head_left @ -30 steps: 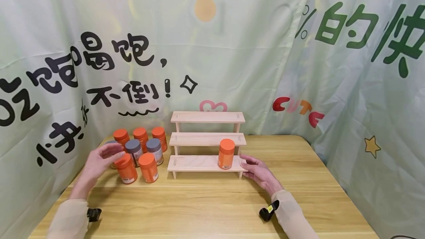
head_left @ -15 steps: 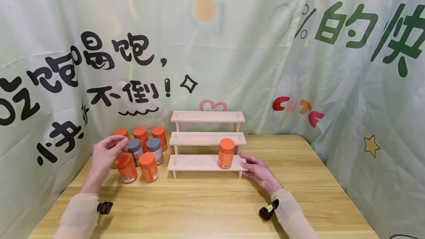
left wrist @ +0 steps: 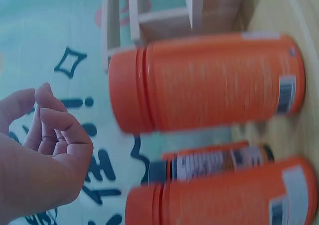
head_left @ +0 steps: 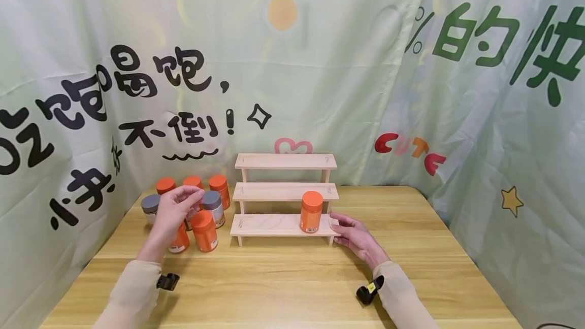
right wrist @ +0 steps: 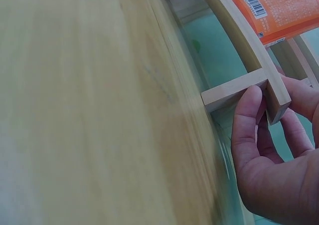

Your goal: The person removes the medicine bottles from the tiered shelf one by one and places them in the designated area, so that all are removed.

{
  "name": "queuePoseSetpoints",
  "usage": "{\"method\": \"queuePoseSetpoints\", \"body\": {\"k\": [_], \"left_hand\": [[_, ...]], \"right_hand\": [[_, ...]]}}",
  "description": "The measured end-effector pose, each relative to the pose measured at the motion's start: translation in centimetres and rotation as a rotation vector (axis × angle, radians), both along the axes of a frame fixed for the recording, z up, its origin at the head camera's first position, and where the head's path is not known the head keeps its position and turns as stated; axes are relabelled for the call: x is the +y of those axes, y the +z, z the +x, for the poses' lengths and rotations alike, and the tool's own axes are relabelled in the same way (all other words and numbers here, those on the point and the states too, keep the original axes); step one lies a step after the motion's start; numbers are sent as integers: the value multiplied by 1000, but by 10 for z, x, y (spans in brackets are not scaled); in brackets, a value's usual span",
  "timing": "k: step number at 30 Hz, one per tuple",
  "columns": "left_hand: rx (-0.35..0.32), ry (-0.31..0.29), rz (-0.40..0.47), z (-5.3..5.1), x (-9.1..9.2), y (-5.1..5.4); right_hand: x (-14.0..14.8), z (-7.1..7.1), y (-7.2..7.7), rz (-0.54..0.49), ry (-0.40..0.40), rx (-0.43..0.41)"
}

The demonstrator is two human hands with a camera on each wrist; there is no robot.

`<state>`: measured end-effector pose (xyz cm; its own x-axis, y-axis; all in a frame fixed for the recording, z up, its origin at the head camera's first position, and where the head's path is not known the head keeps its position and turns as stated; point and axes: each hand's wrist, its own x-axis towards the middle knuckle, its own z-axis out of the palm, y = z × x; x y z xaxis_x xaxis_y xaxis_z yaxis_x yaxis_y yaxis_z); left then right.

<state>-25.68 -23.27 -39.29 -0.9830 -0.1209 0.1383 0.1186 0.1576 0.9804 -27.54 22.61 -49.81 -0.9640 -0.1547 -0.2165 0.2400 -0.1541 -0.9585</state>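
Note:
My left hand (head_left: 172, 215) hangs above a cluster of jars at the left, its fingers loosely bent and holding nothing. In the left wrist view, one orange jar (left wrist: 219, 83) stands close to this hand (left wrist: 47, 162) without contact. At the centre is a three-tier wooden display shelf (head_left: 267, 225). My right hand (head_left: 360, 240) grips the right end of its lowest tier. The right wrist view has the thumb against a leg (right wrist: 234, 90) and fingers round the board's end. An orange jar (head_left: 312, 213) with an orange lid stands upright on that tier, towards the right.
Orange-lidded jars (head_left: 204, 231) and grey-lidded jars (head_left: 213, 207) stand in rows on the wooden table (head_left: 283, 288), left of the shelf. My left hand partly hides several. A printed cloth (head_left: 320, 90) hangs behind and along both sides.
My left hand has moved rightward over the jars, uncovering the grey-lidded one at the far left. The right hand, the shelf and the jar on it have stayed put.

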Motion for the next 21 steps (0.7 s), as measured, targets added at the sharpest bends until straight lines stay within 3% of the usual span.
{"method": "queuePoseSetpoints", "body": {"k": [5, 11, 21], "left_hand": [[-23, -4, -23, -2, 19, -8], [-18, -58, 67, -6, 46, -16], [17, -137, 114, -18, 93, -30]], "right_hand": [[-3, 0, -2, 9, -12, -4], [-3, -1, -4, 11, -10, -4], [0, 1, -2, 7, -3, 7]]}}
